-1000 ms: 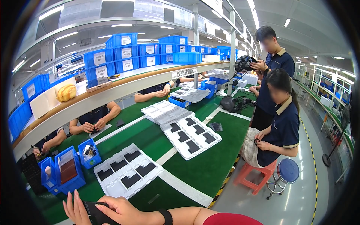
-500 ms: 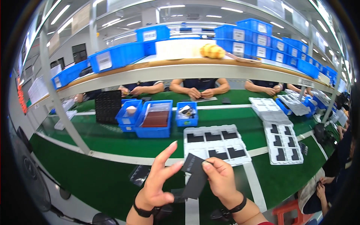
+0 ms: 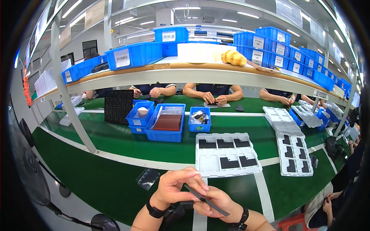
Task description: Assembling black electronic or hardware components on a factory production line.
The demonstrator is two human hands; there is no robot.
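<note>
Above the near edge of the bench, a thin black flat plate [image 3: 207, 200] is tilted and seen nearly edge-on. My right hand [image 3: 217, 203] grips its lower part between thumb and fingers. Around its upper end close the fingers and thumb of my left hand [image 3: 175, 187], partly overlapping the right fingers. Just beyond my hands lies a white compartment tray [image 3: 208, 162] holding several black notched plates [image 3: 229, 163]; its near-left compartment has none in it.
Left of my hands lies a clear plastic bag [image 3: 148, 178]. Blue bins [image 3: 165, 135] stand behind, one with brown sheets. A second white tray [image 3: 295, 170] is on the right. A shelf [image 3: 192, 73] crosses above, with co-workers' hands [image 3: 214, 99] beyond.
The black plate has been turned from face-on to nearly edge-on. My left hand, spread beside it before, has closed onto its upper end. The view has shifted slightly.
</note>
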